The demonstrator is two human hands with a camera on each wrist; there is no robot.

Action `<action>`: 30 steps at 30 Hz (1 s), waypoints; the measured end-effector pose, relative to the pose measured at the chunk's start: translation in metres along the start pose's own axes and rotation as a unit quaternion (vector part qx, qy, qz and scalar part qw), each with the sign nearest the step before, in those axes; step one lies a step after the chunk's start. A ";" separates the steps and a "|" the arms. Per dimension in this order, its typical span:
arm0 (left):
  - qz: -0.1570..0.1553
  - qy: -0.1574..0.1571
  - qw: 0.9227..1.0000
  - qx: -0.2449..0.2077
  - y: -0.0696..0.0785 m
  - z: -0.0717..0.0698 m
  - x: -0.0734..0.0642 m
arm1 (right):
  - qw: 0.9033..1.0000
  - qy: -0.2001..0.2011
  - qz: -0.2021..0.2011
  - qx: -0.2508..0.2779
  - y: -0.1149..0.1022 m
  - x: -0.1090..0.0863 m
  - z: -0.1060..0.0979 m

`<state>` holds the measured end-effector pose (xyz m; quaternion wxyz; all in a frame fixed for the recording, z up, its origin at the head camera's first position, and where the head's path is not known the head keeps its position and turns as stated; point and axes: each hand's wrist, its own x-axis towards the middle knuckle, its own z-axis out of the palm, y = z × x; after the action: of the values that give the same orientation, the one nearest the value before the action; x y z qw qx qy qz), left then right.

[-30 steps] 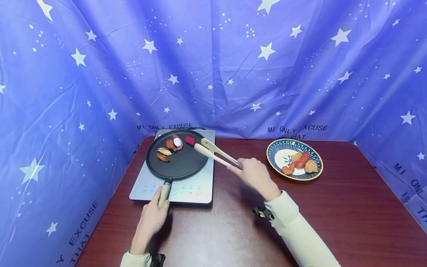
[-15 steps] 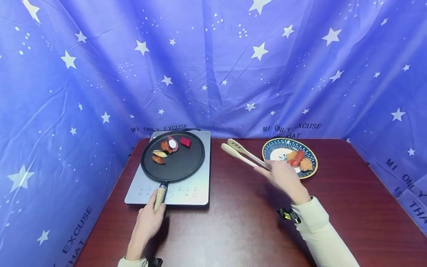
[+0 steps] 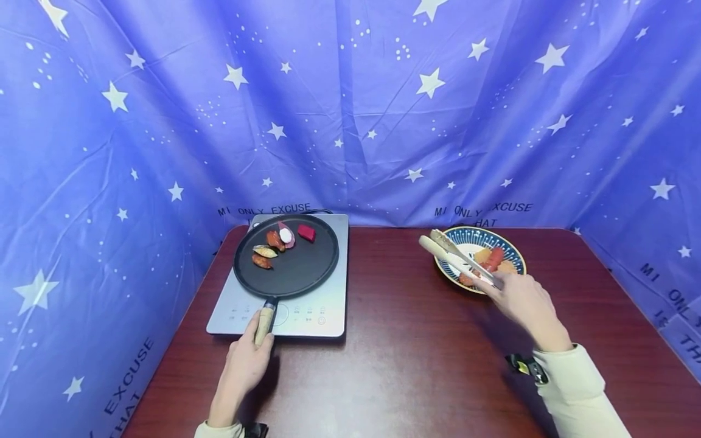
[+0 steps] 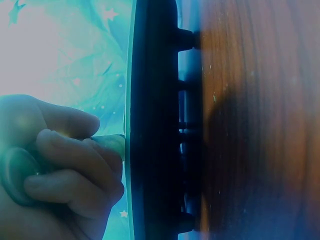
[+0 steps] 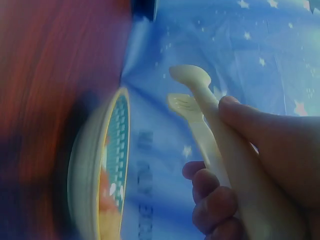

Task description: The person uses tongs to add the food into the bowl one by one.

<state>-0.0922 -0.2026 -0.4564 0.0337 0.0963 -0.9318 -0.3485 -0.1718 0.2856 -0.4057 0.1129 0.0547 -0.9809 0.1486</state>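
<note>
My left hand [image 3: 245, 360] grips the wooden handle [image 3: 264, 325] of a flat black frying pan [image 3: 296, 274], which sits on a silver induction cooker [image 3: 328, 322]. In the left wrist view the fingers [image 4: 75, 190] curl round that handle. Several small food pieces lie in the pan, among them a dark red cube [image 3: 306, 232] at its far side. My right hand [image 3: 528, 307] holds cream-coloured tongs [image 3: 454, 255] over a blue-patterned plate [image 3: 517, 246]. Their tips stand apart with nothing between them. A red sausage [image 3: 495, 258] and other food lie on the plate, partly hidden by tongs and hand.
A dark red wooden table [image 3: 394, 340] carries everything, with the cooker at left and the plate at right. A blue star-printed curtain [image 3: 350, 121] surrounds the table's back and sides. A black cord [image 3: 320, 211] runs behind the cooker.
My right hand has carried the tongs rightward from the pan to above the plate. The dark red cube, earlier at the tongs' tips, now lies free in the pan. My left hand keeps its grip.
</note>
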 end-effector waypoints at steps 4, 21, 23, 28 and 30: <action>-0.002 0.000 1.000 0.000 0.000 0.000 0.000 | 1.000 -0.016 0.025 -0.006 0.022 -0.010 -0.007; -0.006 -0.001 1.000 0.003 0.000 0.001 0.000 | 0.992 -0.069 0.101 -0.027 0.080 -0.046 -0.035; -0.005 -0.001 1.000 0.003 0.000 0.001 0.000 | 0.991 -0.073 0.107 -0.027 0.082 -0.049 -0.039; -0.001 0.000 1.000 0.000 0.000 0.001 0.000 | 0.990 -0.076 0.119 -0.027 0.085 -0.054 -0.046; 0.001 0.000 1.000 -0.001 0.000 0.001 0.000 | 0.990 -0.071 0.120 -0.032 0.086 -0.056 -0.047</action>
<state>-0.0923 -0.2019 -0.4572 0.0338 0.0957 -0.9314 -0.3494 -0.1203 0.3852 -0.3991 0.0263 -0.0570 -0.9901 0.1254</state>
